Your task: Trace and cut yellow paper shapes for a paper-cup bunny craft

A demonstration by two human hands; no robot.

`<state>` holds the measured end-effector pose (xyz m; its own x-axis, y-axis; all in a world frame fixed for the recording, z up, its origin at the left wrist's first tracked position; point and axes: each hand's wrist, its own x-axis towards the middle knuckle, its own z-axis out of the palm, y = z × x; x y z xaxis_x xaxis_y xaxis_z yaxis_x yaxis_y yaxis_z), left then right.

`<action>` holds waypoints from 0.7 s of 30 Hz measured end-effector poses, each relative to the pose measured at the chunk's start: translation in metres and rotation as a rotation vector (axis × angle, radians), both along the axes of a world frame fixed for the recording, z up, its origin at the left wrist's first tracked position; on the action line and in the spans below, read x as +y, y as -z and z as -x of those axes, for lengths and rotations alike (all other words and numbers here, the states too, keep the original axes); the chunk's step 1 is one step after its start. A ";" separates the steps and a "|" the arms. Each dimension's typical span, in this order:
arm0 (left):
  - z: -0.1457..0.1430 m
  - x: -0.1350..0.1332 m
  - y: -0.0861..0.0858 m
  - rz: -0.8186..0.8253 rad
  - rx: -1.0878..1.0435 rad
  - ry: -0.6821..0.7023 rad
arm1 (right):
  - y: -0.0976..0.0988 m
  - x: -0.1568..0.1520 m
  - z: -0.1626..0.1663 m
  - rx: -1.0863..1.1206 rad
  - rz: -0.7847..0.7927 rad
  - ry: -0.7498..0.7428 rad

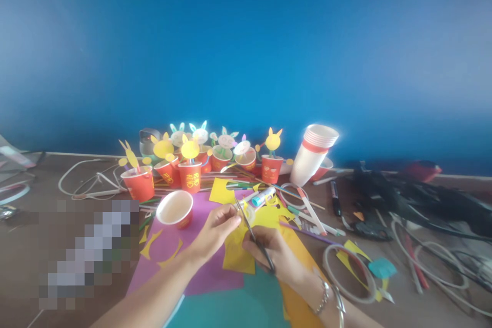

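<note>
My right hand (pixel 274 256) is closed round the handles of small scissors (pixel 249 228), whose blades point up and left. My left hand (pixel 217 228) pinches a small piece of yellow paper (pixel 246 212) right at the blades. A larger yellow paper sheet (pixel 236 256) lies under both hands, on top of purple paper (pixel 169 243), teal paper (pixel 238 307) and orange paper (pixel 298 307) spread on the brown table. An empty red paper cup (pixel 176 209) stands just left of my left hand.
A row of red cups with paper animal heads on sticks (pixel 190 166) lines the back, beside a tilted stack of white cups (pixel 313 156). Glue stick (pixel 263 196), pens, tape rings (pixel 348 274), paper scraps, black cables (pixel 415 200) and white cords lie around. A blue wall rises behind.
</note>
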<state>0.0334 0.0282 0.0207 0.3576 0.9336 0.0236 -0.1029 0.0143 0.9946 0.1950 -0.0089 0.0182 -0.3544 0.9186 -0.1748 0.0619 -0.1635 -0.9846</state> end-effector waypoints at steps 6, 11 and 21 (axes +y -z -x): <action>0.000 0.000 0.000 0.007 -0.014 -0.015 | 0.006 0.001 0.000 0.025 -0.023 -0.010; 0.002 0.001 0.001 0.016 -0.036 0.011 | 0.003 0.000 -0.001 -0.013 -0.016 -0.010; 0.001 0.000 0.002 -0.241 0.238 0.050 | 0.007 0.007 -0.001 0.198 -0.162 0.243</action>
<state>0.0329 0.0281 0.0184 0.4246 0.8925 0.1522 0.1273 -0.2253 0.9659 0.1965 -0.0017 0.0117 -0.1350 0.9904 0.0302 -0.1549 0.0090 -0.9879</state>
